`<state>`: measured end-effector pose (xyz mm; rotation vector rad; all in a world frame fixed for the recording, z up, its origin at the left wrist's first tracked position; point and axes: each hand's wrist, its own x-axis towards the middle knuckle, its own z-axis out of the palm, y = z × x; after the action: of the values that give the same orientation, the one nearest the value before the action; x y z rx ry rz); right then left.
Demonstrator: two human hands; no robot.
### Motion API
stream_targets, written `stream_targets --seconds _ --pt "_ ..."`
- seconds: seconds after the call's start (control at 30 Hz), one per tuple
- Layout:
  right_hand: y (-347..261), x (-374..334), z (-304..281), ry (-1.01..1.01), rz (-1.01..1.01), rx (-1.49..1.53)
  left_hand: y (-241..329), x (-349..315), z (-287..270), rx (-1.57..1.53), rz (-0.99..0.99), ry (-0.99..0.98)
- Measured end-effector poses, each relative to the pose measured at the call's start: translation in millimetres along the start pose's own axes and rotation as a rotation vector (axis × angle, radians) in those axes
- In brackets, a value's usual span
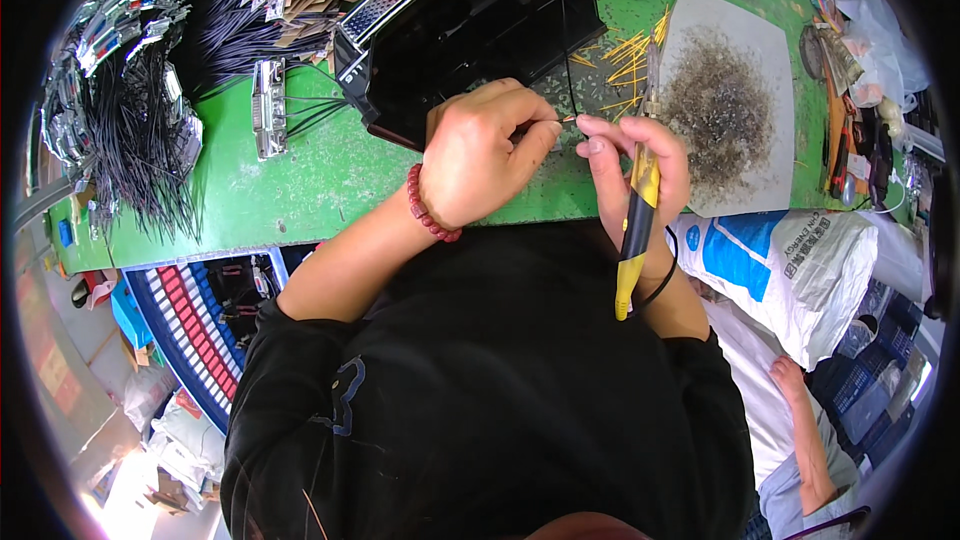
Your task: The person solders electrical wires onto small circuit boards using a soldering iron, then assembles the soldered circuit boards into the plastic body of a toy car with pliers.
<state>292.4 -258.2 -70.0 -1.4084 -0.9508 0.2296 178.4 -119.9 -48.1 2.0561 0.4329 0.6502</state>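
My right hand [655, 155] holds a yellow-and-black soldering iron [641, 205] between its fingers, with the metal tip pointing away from me and the black cord hanging near my wrist. Its thumb and forefinger are close to the end of a thin black wire [568, 50]. The wire comes down from an open black plastic casing [440, 50]. On the other side of that wire end, my left hand [490, 145] has thumb and forefinger pinched together, and a small coppery bit shows at the fingertips. A red bead bracelet circles my left wrist.
Yellow sticks [630, 60] lie on the green bench [230, 200] beside a grey board [775, 155] covered in dark scraps. Bundles of black-wired metal parts [150, 120] fill the left. One such part [269, 108] lies apart. Another person's arm [808, 430] shows at lower right.
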Motion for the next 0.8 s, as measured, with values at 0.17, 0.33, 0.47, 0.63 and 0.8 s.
stream_targets --seconds 0.17,0.33,0.47,0.63,0.8 --pt "1.0 -0.7 -0.8 -0.015 -0.012 -0.003 0.1 0.0 0.3 -0.003 0.000 0.000" --pt "-0.3 0.6 1.0 0.004 -0.003 0.019 0.0 0.2 0.8 -0.004 -0.001 0.012" --pt "0.1 -0.9 1.5 0.005 -0.020 0.015 0.9 0.5 0.7 -0.001 0.008 0.009" --pt "1.3 -0.5 -0.5 -0.017 -0.029 -0.026 -0.2 0.7 1.3 0.007 -0.011 0.022" --pt "2.9 -1.4 2.6 0.012 -0.015 0.032 -0.5 -0.3 2.1 0.010 -0.018 0.024"
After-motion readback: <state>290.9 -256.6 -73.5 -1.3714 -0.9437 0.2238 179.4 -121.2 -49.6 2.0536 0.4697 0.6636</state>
